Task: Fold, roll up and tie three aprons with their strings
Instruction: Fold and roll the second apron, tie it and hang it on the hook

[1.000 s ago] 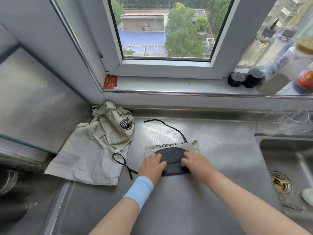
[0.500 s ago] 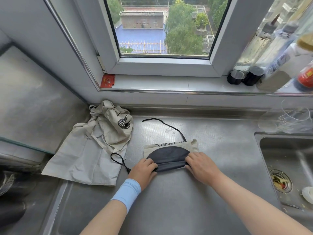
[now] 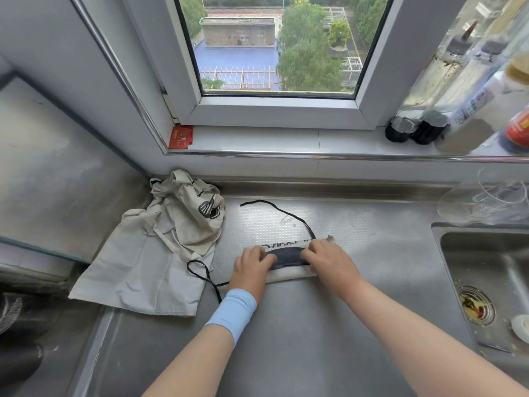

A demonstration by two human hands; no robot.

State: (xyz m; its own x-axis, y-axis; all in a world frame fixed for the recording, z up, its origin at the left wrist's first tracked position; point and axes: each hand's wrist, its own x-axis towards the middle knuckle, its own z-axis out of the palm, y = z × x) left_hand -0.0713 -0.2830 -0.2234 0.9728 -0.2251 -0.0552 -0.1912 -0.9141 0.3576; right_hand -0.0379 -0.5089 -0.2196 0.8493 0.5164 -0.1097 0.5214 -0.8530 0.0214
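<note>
A beige apron with a dark pocket patch lies as a narrow roll on the steel counter. My left hand grips its left end and my right hand grips its right end, fingers curled over the roll. One black string trails from the roll toward the back wall; another black string loops out to the left. A second beige apron lies crumpled and unfolded at the left, with a whisk print on its bunched top.
A sink with a food-strewn drain sits at the right. Clear plastic containers stand behind it. Bottles and a red card rest on the window sill. A raised steel surface borders the left.
Both hands have rolled the apron away from me, so it has become a narrower roll with less of the dark patch showing. The crumpled apron has not moved.
</note>
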